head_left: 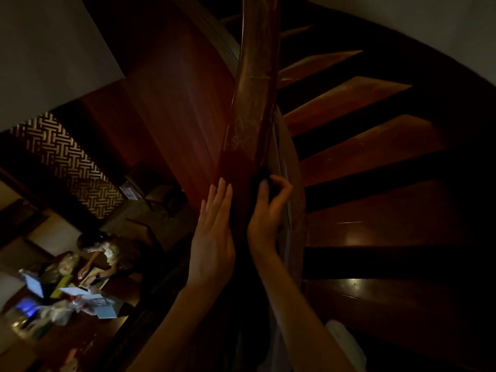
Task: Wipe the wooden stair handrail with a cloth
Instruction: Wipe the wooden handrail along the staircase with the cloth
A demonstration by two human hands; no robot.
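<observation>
1. Down the right side of the view wind the dark red-brown wooden stair treads, fanning out from the centre. Their far edges are lost in shadow.
2. Running from top centre to the bottom edge is the rounded, polished brown wooden handrail. Its upper stretch looks dull and streaked, so I judge most of it is not yet wiped. Its lower end is hidden behind the forearms.
3. Far below at lower left is a cluttered brown tabletop with two seated people beside it. The papers and a glowing screen there are too blurred to read.
4. On the rail's left flank the left hand lies flat, fingers straight and together, holding nothing that I can see.
5. On the right flank, the right hand is curled, thumb and forefinger pinching a dark fold against the rail's edge.
6. Between the two hands, what seems to be a dark reddish cloth drapes over the rail, its straight upper edge just past the fingertips. In this dim light its colour almost matches the wood, so its full outline is uncertain.
7. Step in hand, as I read it: the cloth is being settled and gripped on the rail before a stroke.
8. The next move calls for firm downward pressure while sliding the cloth along the streaked stretch, following the curve.
9. At the bottom right, a pale rounded shape cannot be identified.
</observation>
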